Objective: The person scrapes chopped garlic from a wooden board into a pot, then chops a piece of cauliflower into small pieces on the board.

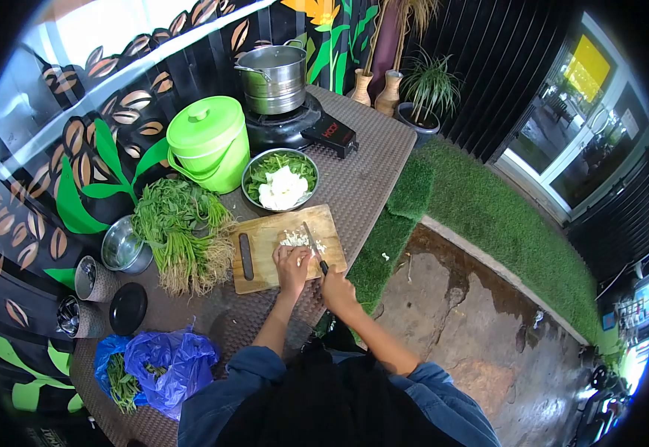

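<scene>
My right hand (338,290) is closed round the black handle of a knife (312,242), whose blade rests on a wooden cutting board (265,277). Small white chopped pieces (294,238) lie on both sides of the blade. Just left of the knife, my left hand (292,262) presses down on the board with bent fingers; whatever lies beneath the fingertips is too small to name. Behind the board stands a metal bowl (280,179) of green leaves with a white item on top.
Left of the board lies a bunch of rooted greens (183,231). Around it are a lidded green bucket (209,141), a metal bowl (126,246), blue plastic bags (172,369) and a black lid (128,308). A pot (272,80) sits on a black stove (283,128).
</scene>
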A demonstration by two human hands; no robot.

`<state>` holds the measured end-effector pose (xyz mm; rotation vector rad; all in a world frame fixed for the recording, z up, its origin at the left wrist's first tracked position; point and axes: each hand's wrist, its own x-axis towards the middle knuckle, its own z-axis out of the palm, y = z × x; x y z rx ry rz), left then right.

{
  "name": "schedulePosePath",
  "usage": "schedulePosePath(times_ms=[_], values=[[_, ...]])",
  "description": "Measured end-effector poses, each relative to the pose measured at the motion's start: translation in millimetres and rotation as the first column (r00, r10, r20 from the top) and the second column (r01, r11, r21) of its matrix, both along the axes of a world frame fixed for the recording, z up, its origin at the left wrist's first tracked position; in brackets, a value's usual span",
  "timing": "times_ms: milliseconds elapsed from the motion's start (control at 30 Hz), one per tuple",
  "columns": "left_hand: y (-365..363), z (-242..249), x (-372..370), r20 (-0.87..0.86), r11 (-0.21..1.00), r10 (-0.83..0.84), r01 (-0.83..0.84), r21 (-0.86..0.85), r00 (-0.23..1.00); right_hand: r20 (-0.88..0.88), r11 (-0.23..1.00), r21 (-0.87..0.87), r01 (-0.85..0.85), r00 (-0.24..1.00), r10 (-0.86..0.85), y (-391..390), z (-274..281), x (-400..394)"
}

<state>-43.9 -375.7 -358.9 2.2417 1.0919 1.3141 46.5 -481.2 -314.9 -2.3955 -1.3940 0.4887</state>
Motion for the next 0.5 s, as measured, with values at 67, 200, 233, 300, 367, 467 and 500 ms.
schedulePosePath(times_ms=[67,200,233,300,367,467,500], values=[[-1.0,3.4,-0.7,-0.010,0.999,-0.030,0.029,-0.033,1.000,-0.028,0.998,-0.050,0.026,0.999,-0.027,2.5,-0.1,-8.0],[-2.4,1.2,-1.7,-0.003,0.999,-0.041,0.041,-0.015,0.999,-0.092,0.996,-0.078,0.039,0.995,-0.046,9.8,2.8,0.4],[-2.3,-0.8,-1.3,-0.015,0.999,-0.047,0.047,0.002,0.999,-0.095,0.998,-0.053,0.032,0.995,-0.036,11.3,4.8,6.2],[0.8,-5.1,1.7,-0.022,0.998,-0.051,0.051,0.023,0.998,-0.088,0.999,-0.053,0.000,0.996,-0.005,7.7,11.9,14.0],[2.6,-12.6,-0.2,-0.010,0.995,-0.096,0.096,0.029,0.995,-0.119,0.998,-0.064,-0.012,0.993,0.004,5.5,18.7,14.4],[0.3,-9.4,-0.4,0.001,0.997,-0.083,0.083,-0.012,0.997,-0.079,0.999,-0.027,0.035,0.996,-0.037,-2.3,9.1,0.0],[0.4,-7.7,-0.6,0.002,0.996,-0.083,0.083,-0.013,0.997,-0.078,0.999,-0.028,0.035,0.996,-0.037,0.2,4.9,-2.4]])
